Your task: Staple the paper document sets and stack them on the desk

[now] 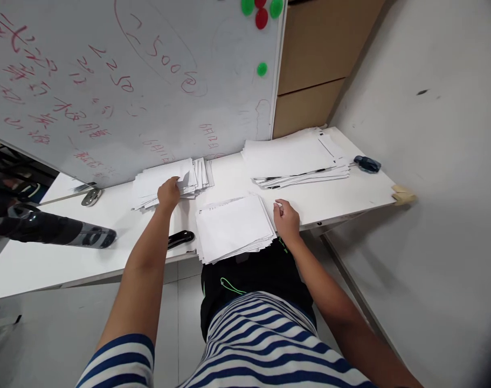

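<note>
White table [330,196]: left hand [169,193], pinching paper [162,175] at 11 o'clock, should peel gently; right hand [287,218], at 1 o'clock, curls loosely, seemingly empty.

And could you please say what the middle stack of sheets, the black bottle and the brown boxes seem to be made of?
Middle stack: matte white paper, judging by its thin, uneven edges. Black bottle: probably plastic or coated metal; its smooth, dark surface leaves that open. Brown boxes: likely cardboard, given the flat, matte faces.

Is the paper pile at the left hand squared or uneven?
Uneven: the paper pile has staggered, overlapping edges along its right side.
</note>
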### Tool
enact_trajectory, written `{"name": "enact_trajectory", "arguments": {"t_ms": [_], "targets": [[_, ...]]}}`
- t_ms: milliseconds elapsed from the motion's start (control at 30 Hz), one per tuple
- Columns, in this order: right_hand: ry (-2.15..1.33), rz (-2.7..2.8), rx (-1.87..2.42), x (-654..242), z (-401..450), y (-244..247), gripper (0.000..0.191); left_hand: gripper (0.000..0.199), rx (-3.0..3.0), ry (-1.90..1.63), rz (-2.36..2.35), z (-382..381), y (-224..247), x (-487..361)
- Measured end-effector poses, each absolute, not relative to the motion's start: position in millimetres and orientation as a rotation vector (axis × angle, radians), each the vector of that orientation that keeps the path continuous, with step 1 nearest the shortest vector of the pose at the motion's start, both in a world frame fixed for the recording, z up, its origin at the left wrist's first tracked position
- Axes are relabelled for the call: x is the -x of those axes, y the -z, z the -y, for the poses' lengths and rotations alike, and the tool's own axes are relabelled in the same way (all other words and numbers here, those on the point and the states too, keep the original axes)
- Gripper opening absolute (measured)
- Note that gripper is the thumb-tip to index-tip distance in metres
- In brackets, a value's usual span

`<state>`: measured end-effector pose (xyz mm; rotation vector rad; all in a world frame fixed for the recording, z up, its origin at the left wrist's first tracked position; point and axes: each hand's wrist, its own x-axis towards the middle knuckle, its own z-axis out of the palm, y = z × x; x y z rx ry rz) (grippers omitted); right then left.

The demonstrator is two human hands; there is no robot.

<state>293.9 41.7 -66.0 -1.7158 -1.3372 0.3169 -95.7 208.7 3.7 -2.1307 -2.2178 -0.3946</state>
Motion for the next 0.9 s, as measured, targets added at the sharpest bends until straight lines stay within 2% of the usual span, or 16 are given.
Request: {"name": "enact_trajectory", "arguments": {"t_ms": [167, 400, 533, 733, 900], "targets": [[-0.319, 1.337, 1.705, -294, -42, 67, 0.036, 0.039, 2.018, 0.593, 2.370, -209, -4, 100], [-0.317, 1.336, 1.693, -294, -41, 68, 0.035, 0.042, 2.027, 0.746, 2.455, -210, -11, 105], [-0.316, 1.330, 1.704, -293, -41, 68, 0.034, 0.038, 2.087, 0.707, 2.555, -216, -16, 107], [-0.302, 1.329, 1.711, -292, -41, 68, 0.036, 0.059, 2.153, 0.461, 2.455, -231, -11, 96], [-0.299, 1.345, 1.699, -292, -41, 67, 0.035, 0.048, 2.084, 0.354, 2.484, -228, -11, 88]]}}
